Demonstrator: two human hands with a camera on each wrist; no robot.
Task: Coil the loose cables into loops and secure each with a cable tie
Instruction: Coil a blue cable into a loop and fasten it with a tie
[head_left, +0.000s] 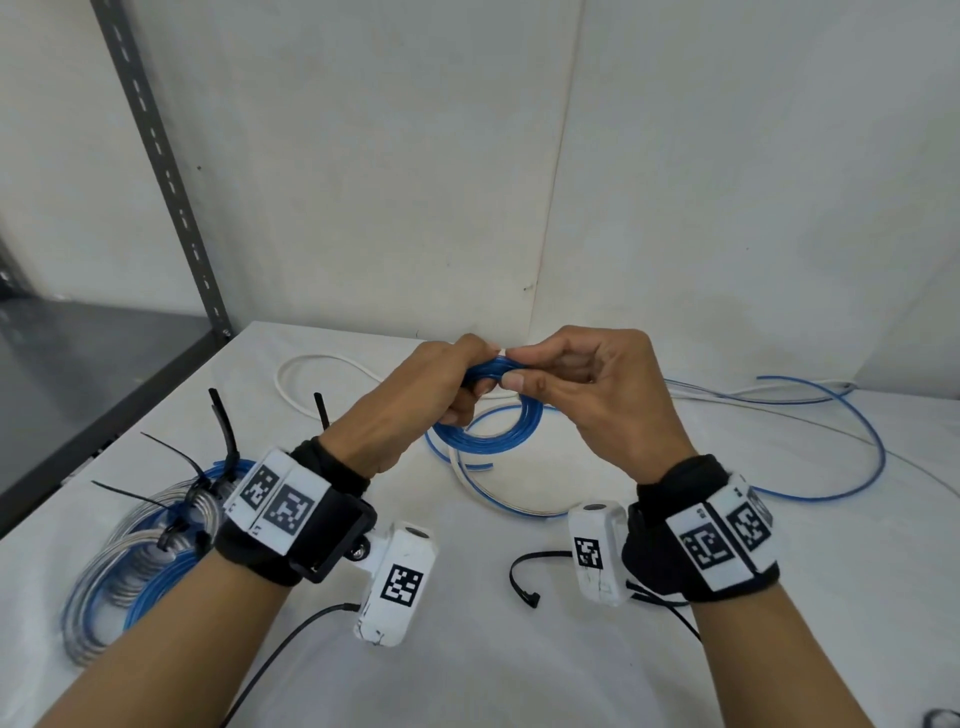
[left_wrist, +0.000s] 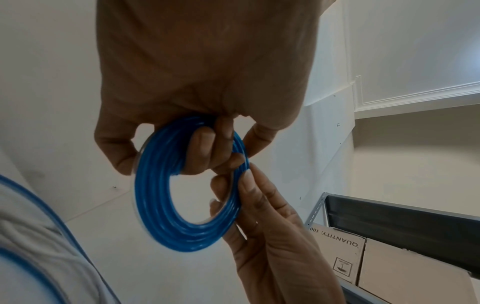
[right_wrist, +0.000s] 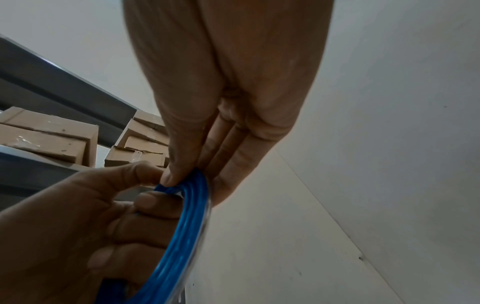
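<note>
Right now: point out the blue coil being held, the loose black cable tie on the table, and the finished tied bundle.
blue coil (left_wrist: 166, 205), left wrist view, lower-left arc.
loose black cable tie (head_left: 522, 574), head view, curved strap.
tied bundle (head_left: 111, 577), head view, stacked loops.

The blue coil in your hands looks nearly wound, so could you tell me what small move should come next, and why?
Probably keep the left hand gripping the blue coil and let the right hand reach for the loose black cable tie on the table. The coil has several turns but no tie on it, and both hands hold it.
</note>
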